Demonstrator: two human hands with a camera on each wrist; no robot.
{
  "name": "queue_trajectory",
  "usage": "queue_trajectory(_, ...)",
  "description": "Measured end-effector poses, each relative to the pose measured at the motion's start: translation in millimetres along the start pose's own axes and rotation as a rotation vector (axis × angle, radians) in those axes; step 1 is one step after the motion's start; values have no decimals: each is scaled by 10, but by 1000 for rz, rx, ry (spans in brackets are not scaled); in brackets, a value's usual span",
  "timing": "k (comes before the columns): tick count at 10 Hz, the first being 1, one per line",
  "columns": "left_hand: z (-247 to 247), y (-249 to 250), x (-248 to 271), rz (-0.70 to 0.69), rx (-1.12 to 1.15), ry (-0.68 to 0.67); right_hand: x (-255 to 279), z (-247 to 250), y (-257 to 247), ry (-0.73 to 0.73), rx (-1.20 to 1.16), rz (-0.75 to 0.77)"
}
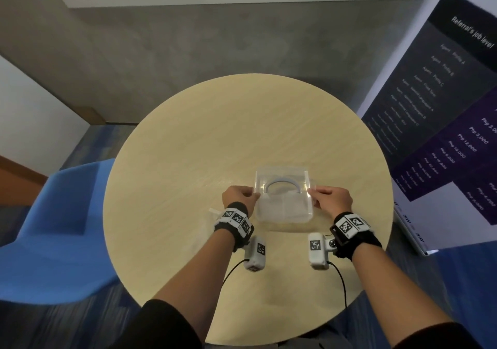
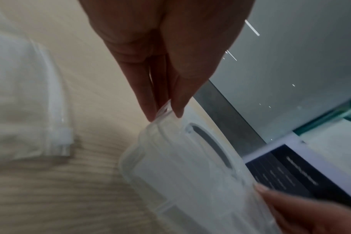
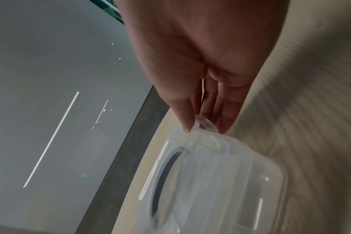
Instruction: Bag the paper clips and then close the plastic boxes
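- Right now your left hand (image 1: 238,196) pinches the clip tab on the 9 o'clock side of the clear plastic box (image 1: 282,200), thumb and fingers (image 2: 150,101) closed on the tab.
- Your right hand (image 1: 332,200) pinches the matching tab (image 3: 205,124) on the box's 3 o'clock side, thumb on top and fingers beneath.
- The box sits on the round wooden table (image 1: 215,133), slightly toward 5 o'clock from the table's middle, its lid on and a grey handle (image 1: 282,183) lying across the top.
- A clear zip bag (image 2: 26,102) lies flat on the table at about 8 o'clock from the box, just beside your left wrist; its contents are too blurred to tell.
- A blue chair (image 1: 53,227) stands at the table's 9 o'clock edge, and a dark printed banner (image 1: 443,106) at 3 o'clock.
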State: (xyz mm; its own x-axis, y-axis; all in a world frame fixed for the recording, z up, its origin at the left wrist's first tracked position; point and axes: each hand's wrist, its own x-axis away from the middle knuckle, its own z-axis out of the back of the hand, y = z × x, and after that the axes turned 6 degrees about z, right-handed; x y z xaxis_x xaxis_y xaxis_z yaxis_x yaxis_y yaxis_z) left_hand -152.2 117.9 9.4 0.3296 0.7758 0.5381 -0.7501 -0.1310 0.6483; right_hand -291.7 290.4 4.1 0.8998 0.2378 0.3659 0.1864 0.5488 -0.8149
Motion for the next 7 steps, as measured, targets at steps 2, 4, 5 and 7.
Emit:
queue_trajectory(2,-90,7,126,-107,-111,25,6,41,78,68,74,85)
queue_trajectory(4,-193,23,244,-123,-131,-4,125,43,143,189,368,339)
queue_trajectory(5,-143,43,268,-100,-132,-37,155,116,112,121,437,360)
queue_trajectory(7,123,-51,305,-155,-132,-147,-73,310,-197,-51,570,275)
